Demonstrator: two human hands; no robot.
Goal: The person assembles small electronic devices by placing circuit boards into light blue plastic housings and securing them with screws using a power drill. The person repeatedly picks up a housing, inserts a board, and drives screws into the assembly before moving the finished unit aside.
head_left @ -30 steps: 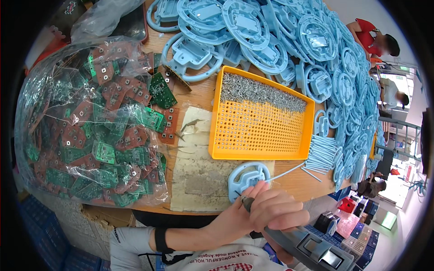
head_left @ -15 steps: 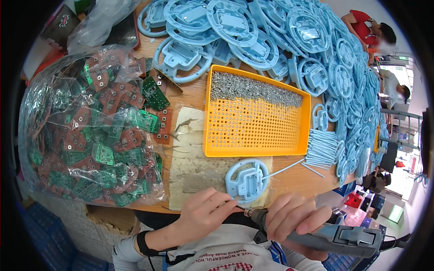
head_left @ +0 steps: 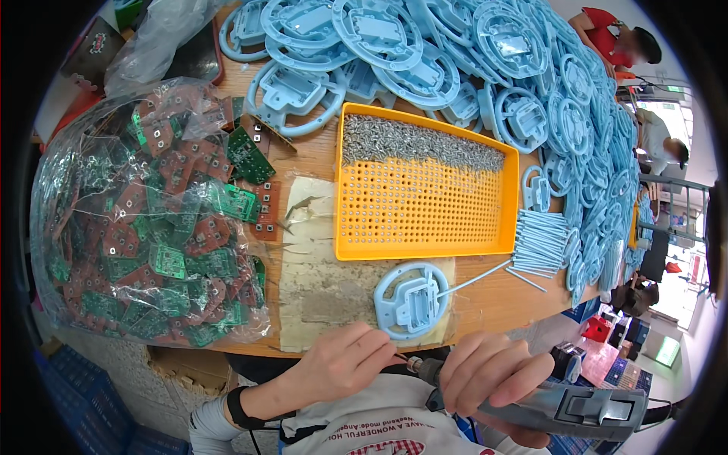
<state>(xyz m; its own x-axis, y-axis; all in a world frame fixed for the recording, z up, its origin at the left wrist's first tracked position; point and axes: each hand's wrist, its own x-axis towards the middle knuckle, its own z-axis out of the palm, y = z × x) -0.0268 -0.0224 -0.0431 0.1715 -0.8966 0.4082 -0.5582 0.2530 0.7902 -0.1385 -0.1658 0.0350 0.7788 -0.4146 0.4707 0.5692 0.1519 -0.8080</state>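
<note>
My right hand (head_left: 497,371) is wrapped around a grey electric screwdriver (head_left: 584,411), which lies nearly level with its chuck toward the left. My left hand (head_left: 345,365) pinches the thin dark bit at the screwdriver's nose; the fingers hide the bit's tip. Just beyond the hands, a light-blue round plastic housing (head_left: 383,312) rests on a worn, stained sheet (head_left: 315,292). One thin blue stick (head_left: 478,276) reaches from the housing's right side toward a bundle of sticks. Behind the housing stands a yellow tray (head_left: 425,252) with screws, heaped at its far end and seated in its holes.
At left, a clear plastic bag (head_left: 152,243) bulges with green and brown circuit boards. Many light-blue housings (head_left: 379,34) are piled along the back and right. Blue sticks (head_left: 540,241) lie right of the tray. Other people (head_left: 607,38) are at the far right.
The screwdriver's body has dipped slightly at its right end, with my right hand still around it. My left hand keeps its pinch at the bit. The whole view has shifted a little.
</note>
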